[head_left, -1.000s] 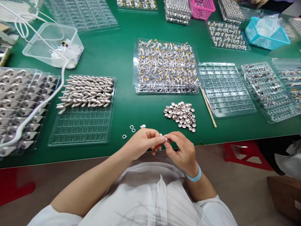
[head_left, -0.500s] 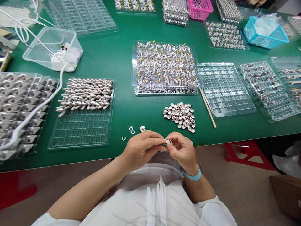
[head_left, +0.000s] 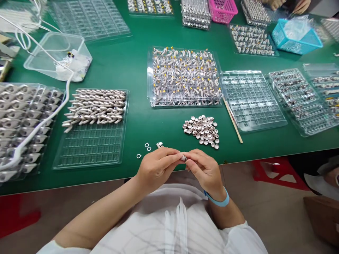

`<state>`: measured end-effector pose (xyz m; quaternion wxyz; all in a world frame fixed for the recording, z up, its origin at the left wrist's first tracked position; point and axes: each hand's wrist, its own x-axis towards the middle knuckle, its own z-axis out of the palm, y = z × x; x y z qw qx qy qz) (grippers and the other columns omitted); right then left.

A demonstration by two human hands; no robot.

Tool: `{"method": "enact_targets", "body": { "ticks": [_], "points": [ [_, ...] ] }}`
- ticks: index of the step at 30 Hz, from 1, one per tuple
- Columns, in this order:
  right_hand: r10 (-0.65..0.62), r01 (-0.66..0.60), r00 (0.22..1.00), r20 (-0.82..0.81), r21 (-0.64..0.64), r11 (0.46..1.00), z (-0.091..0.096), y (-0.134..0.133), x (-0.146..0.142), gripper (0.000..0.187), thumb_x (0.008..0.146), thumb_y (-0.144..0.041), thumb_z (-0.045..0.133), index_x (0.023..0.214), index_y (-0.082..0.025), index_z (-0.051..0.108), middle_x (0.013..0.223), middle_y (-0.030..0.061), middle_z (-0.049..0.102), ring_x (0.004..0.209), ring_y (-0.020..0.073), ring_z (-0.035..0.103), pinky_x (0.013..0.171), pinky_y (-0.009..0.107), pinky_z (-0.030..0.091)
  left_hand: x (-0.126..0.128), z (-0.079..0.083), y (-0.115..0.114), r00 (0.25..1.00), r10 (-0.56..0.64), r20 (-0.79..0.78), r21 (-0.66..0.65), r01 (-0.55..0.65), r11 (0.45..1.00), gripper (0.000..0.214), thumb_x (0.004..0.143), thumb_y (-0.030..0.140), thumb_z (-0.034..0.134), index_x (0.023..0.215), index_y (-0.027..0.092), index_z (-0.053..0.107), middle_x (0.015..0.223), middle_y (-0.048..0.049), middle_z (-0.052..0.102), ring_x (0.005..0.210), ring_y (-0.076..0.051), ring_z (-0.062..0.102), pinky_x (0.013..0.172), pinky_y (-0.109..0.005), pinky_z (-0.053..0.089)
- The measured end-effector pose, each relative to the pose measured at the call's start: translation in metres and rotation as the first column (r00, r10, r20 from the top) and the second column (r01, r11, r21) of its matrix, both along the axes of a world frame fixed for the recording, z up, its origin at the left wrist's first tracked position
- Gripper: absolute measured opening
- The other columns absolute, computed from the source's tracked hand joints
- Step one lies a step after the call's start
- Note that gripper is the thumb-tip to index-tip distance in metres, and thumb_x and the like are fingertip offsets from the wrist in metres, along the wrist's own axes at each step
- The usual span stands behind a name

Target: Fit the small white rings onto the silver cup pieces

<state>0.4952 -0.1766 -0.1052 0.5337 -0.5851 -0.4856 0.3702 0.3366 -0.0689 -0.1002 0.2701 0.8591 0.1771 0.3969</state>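
Note:
My left hand [head_left: 159, 165] and my right hand [head_left: 205, 171] meet at the table's front edge, fingertips pinched on one small whitish, shiny part [head_left: 183, 157]. Fingers cover most of that part, so its exact kind is hidden. Just beyond my left hand lies a small white piece [head_left: 159, 144], partly behind the fingers. Several thin white rings [head_left: 149, 149] rest on the green table to its left. Farther out, beyond my right hand, is a loose pile of small round metallic caps [head_left: 202, 129].
A clear tray [head_left: 90, 148] at left holds rows of metallic pieces. Stacked trays with yellow-tipped parts [head_left: 185, 74] stand mid-table. A wooden stick [head_left: 234, 123] lies beside another clear tray [head_left: 254, 100]. A white cable [head_left: 50, 114] crosses the left side. Another person's hands [head_left: 302, 6] show at top right.
My joined hands have shifted slightly left with the small part, and its visible portion has turned. Another person's hands have come further into view at top right.

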Motion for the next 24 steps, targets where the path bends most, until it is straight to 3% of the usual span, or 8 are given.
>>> {"method": "enact_targets", "body": {
  "ticks": [7, 17, 24],
  "points": [
    [-0.048, 0.042, 0.991, -0.126, -0.048, 0.998, 0.0015, 0.0002, -0.0049, 0.019, 0.093, -0.023, 0.062, 0.108, -0.028, 0.073, 0.096, 0.0037, 0.067, 0.078, 0.0138, 0.065, 0.066, 0.025, 0.055, 0.0006, -0.0004, -0.0011, 0.999, -0.032, 0.018, -0.163, 0.035, 0.986, 0.015, 0.084, 0.008, 0.07, 0.096, 0.017, 0.072, 0.091, -0.0063, 0.078, 0.082, -0.014, 0.074, 0.078, -0.022, 0.059],
    [-0.078, 0.07, 0.982, -0.173, -0.053, 0.996, 0.0007, -0.0001, -0.0055, 0.017, 0.09, -0.024, 0.067, 0.105, -0.027, 0.075, 0.092, 0.0037, 0.067, 0.077, 0.014, 0.065, 0.064, 0.025, 0.055, -0.002, -0.0024, -0.0008, 0.998, -0.062, 0.022, -0.104, 0.064, 0.993, 0.017, 0.089, 0.01, 0.064, 0.102, 0.018, 0.071, 0.098, -0.0085, 0.076, 0.087, -0.015, 0.073, 0.078, -0.024, 0.06],
    [-0.071, 0.04, 0.929, -0.362, -0.093, 0.995, -0.0052, -0.0001, -0.0048, 0.016, 0.088, -0.024, 0.069, 0.102, -0.026, 0.077, 0.092, 0.0034, 0.068, 0.066, 0.0123, 0.066, 0.06, 0.027, 0.059, -0.0035, -0.0027, 0.0014, 0.992, -0.123, 0.014, -0.012, 0.123, 0.992, 0.019, 0.092, 0.009, 0.057, 0.106, 0.017, 0.067, 0.099, -0.0107, 0.075, 0.09, -0.017, 0.073, 0.08, -0.029, 0.06]
  ]
}}
